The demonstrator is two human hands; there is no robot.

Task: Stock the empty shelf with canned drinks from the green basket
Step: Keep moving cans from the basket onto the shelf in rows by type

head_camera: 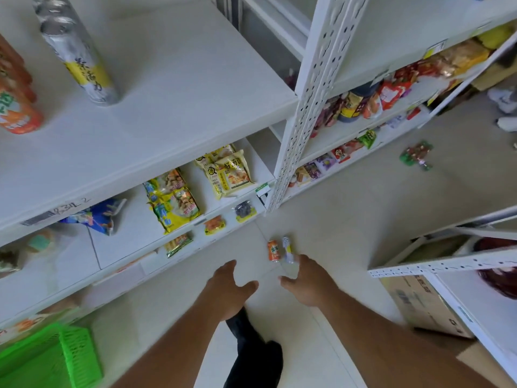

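Note:
The white top shelf (pixel 173 88) carries a row of silver-and-yellow cans (pixel 81 57) and, at its left end, orange cans (pixel 15 102). Far below on the floor lie an orange can (pixel 273 250) and a silver can (pixel 288 249) side by side. My left hand (pixel 228 289) and my right hand (pixel 306 280) both reach down toward the floor with fingers spread, holding nothing; the right hand is just below the silver can. The green basket (pixel 53 357) sits on the floor at the lower left; its contents are hidden.
Lower shelves hold yellow snack bags (pixel 173 200) and other packets. A white perforated upright (pixel 302 107) divides this rack from the one to the right. A green packet (pixel 416 156) lies on the floor. A cardboard box (pixel 422 303) sits under a right-hand rack. My dark shoe (pixel 257 351) is below.

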